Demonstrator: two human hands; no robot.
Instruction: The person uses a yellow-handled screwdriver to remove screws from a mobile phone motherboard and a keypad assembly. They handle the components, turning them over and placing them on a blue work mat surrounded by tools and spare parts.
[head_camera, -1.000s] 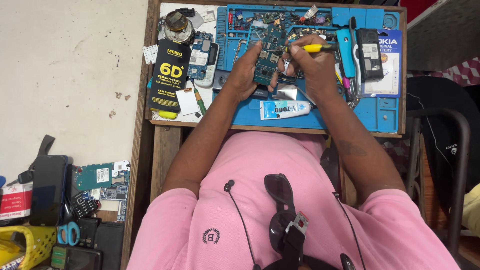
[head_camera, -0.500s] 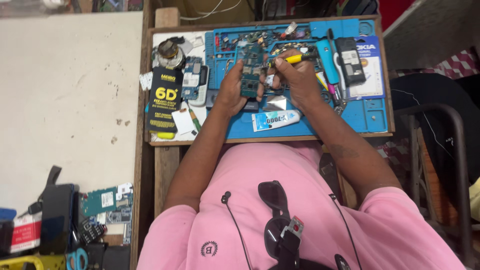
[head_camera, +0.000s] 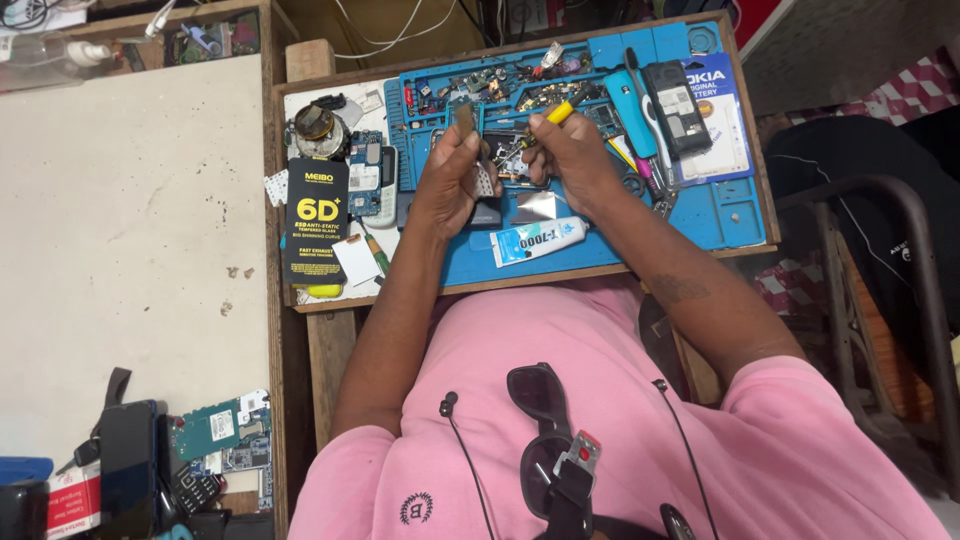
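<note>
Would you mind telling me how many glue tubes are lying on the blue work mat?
1. The white glue tube lies near the front edge of the blue work mat, just below the left hand and right hand. Others may be hidden under the hands.

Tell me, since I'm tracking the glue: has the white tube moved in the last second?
No. The white glue tube still lies in the same spot by the front edge of the blue mat.

Tight quarters on the blue mat (head_camera: 740, 215): a glue tube (head_camera: 538, 241) lies just beneath both hands, a dark phone (head_camera: 677, 96) and tools crowd the right, a black packet (head_camera: 317, 222) blocks the left. Open room only on the pale counter (head_camera: 130, 220) far left.
</note>
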